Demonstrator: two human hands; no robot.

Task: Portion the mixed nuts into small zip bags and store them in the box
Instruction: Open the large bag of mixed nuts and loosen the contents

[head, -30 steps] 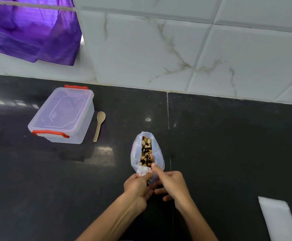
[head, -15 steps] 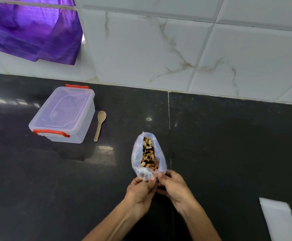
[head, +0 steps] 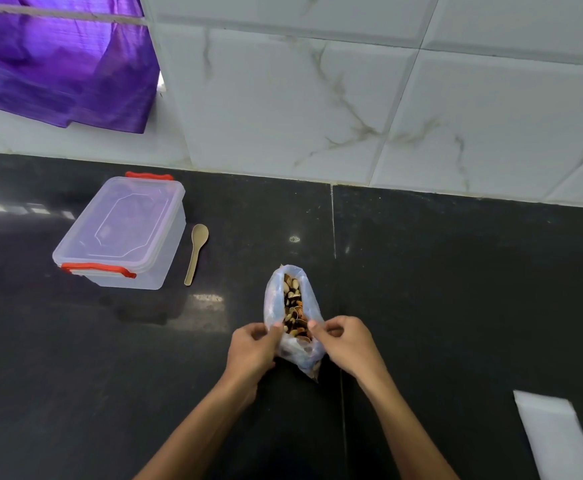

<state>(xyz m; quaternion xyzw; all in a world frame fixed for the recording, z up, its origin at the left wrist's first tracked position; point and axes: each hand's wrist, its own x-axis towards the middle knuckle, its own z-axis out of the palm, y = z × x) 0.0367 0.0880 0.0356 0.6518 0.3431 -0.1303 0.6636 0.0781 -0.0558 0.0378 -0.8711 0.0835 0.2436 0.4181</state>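
A thin clear plastic bag of mixed nuts lies on the black counter, its mouth spread open. My left hand pinches the bag's left edge and my right hand pinches its right edge, pulling the two sides apart. A clear plastic box with red clips stands at the back left, its lid on. A stack of small white zip bags lies at the bottom right corner.
A beige spoon lies just right of the box. White marble-pattern wall tiles rise behind the counter. A purple cloth hangs at the top left.
My hands have drawn apart, each pulling one side of the bag, and its mouth is spread wider near me. The box and spoon have not moved.
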